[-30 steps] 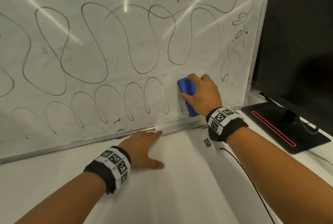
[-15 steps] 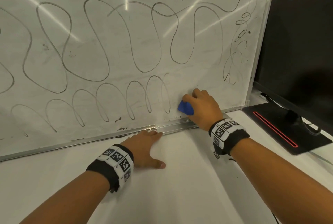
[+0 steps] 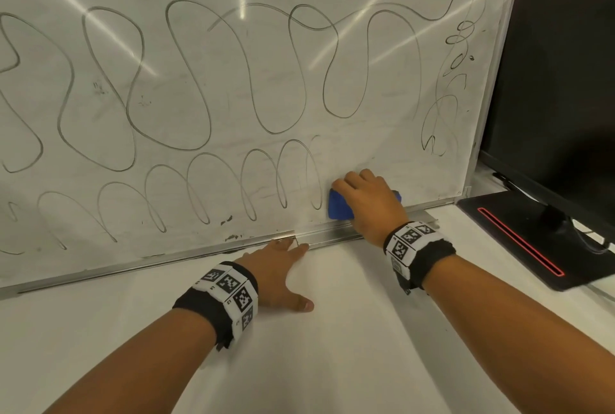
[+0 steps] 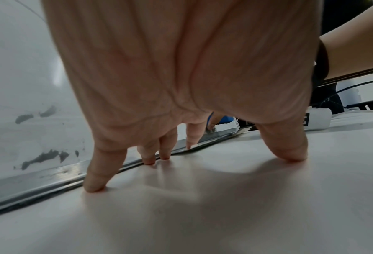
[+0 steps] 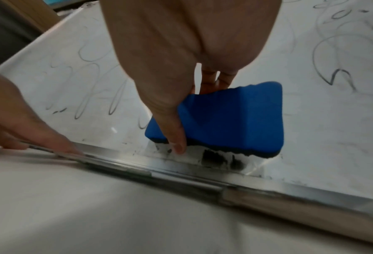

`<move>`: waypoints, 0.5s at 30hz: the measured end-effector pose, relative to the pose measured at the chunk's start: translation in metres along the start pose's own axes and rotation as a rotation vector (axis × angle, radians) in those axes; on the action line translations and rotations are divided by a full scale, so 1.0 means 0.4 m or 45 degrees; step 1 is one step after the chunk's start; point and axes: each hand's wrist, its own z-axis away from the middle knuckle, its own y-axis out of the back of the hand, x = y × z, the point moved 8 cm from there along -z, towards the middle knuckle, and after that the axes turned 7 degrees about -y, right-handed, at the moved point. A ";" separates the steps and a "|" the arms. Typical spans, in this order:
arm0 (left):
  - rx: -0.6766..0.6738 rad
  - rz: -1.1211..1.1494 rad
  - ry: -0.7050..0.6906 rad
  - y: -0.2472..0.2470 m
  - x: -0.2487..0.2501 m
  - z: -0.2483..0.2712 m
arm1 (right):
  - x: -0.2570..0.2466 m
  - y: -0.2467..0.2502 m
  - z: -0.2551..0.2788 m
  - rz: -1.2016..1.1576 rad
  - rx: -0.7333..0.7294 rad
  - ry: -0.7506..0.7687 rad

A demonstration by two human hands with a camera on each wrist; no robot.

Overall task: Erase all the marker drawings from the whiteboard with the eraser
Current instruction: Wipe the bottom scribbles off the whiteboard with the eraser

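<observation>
The whiteboard [image 3: 233, 97] leans up from the white table and is covered in looping black marker lines [image 3: 186, 81]. My right hand [image 3: 369, 204] grips the blue eraser [image 3: 339, 209] and presses it flat on the board just above the metal bottom rail [image 3: 199, 255]. In the right wrist view the thumb and fingers pinch the eraser [image 5: 231, 118], with black smudges [image 5: 220, 159] under its lower edge. My left hand [image 3: 279, 270] rests flat with fingers spread on the table, fingertips [image 4: 94, 185] against the rail.
A black monitor [image 3: 559, 87] stands to the right of the board on a black base [image 3: 532, 240] with a red stripe. A cable runs behind the base. The white tabletop [image 3: 332, 347] stretches toward me below the board.
My right hand has slid the eraser down the board from mid-height to just above the bottom rail and turned it sideways. The left hand has stayed put.
</observation>
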 end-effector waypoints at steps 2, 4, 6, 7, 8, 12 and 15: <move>0.004 0.011 0.003 0.000 0.001 0.003 | 0.024 0.008 0.000 -0.004 0.013 -0.037; -0.001 0.009 0.002 0.001 0.004 0.003 | 0.070 0.018 0.009 -0.003 0.035 -0.107; -0.010 -0.005 -0.002 0.003 0.006 0.001 | 0.104 0.027 0.016 -0.005 0.041 -0.159; -0.014 -0.010 0.000 0.004 0.007 0.001 | 0.108 0.029 0.018 -0.002 0.036 -0.164; -0.013 -0.014 0.001 0.005 0.006 0.001 | 0.104 0.030 0.016 0.003 0.032 -0.158; 0.000 -0.019 -0.005 0.006 0.007 0.003 | 0.039 0.024 -0.005 -0.093 -0.046 -0.115; 0.027 -0.002 0.002 0.001 -0.003 0.004 | -0.014 0.031 -0.031 -0.190 -0.054 -0.099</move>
